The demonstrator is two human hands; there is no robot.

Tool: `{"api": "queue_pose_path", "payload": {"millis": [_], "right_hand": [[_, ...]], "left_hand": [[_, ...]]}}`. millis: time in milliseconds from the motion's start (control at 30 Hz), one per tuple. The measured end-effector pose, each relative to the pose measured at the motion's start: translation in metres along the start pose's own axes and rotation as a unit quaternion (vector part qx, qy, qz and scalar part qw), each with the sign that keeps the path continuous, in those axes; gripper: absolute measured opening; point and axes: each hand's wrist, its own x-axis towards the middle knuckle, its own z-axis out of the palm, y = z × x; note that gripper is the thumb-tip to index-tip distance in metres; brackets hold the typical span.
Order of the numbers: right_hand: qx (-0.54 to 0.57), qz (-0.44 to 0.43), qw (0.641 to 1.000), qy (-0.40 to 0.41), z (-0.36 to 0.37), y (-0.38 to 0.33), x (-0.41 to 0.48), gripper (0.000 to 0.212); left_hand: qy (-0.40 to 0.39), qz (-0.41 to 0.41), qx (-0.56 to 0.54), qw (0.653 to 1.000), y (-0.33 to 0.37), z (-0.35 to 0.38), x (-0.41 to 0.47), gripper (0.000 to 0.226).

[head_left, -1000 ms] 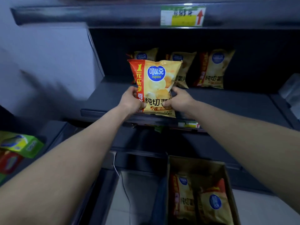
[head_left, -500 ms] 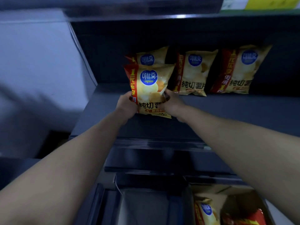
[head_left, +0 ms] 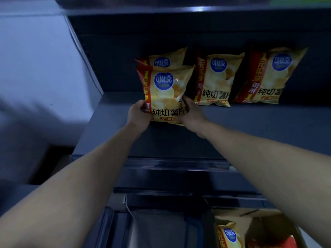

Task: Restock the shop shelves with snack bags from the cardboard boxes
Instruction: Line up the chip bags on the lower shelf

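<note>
Left hand [head_left: 138, 113]: its fingers [head_left: 143, 107] curl round the lower left corner of the held bag [head_left: 165, 93] and grip it.
Right hand [head_left: 192, 113]: its fingers grip the lower right corner of the same bag.
Held bag: upright between the two sets of fingers, with its bottom edge at the shelf [head_left: 250, 126]. Whether it rests there cannot be told.
Back bag [head_left: 161, 59]: one, directly behind the fingers, with only its top showing.
Middle bag [head_left: 217, 79] and far bag [head_left: 272, 76]: two, upright, to the right of the right hand's fingers.
Shelf count: three bags placed and a fourth in hand.
Cardboard box [head_left: 265, 222]: one, well below the fingers and to the right. One yellow bag [head_left: 229, 235] and one red packet [head_left: 288, 241] show inside.
Progress: probably partway, since much of the shelf front is bare and the box is not emptied.
Left to do: release this bag, then fetch more.
</note>
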Motion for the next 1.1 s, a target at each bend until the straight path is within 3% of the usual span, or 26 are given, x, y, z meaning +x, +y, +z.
{"api": "queue_pose_path", "payload": {"millis": [200,533,700,833,967,1100], "right_hand": [[-0.02,0.002,1.0,0.003,0.001,0.003,-0.004,0.06],[-0.037,0.045,0.998,-0.006,-0.007,0.008,-0.016,0.062],[-0.052,0.037,0.997,-0.036,-0.005,0.005,-0.024,0.047],[0.003,0.034,0.999,-0.008,0.003,0.009,-0.026,0.053],[0.032,0.006,0.999,0.037,0.006,0.013,-0.023,0.048],[0.012,0.008,1.0,0.021,0.009,0.011,-0.015,0.051]], "left_hand": [[0.006,-0.009,0.002,1.0,0.001,0.002,-0.002,0.051],[0.013,-0.059,0.056,0.997,-0.003,-0.002,-0.011,0.076],[-0.007,-0.047,0.027,0.999,0.001,0.004,-0.021,0.058],[-0.001,-0.017,0.006,1.0,-0.006,0.008,-0.021,0.031],[0.053,0.026,-0.014,0.998,-0.01,0.008,-0.017,0.03],[0.025,0.024,-0.001,0.999,-0.009,0.007,-0.012,0.025]]}}
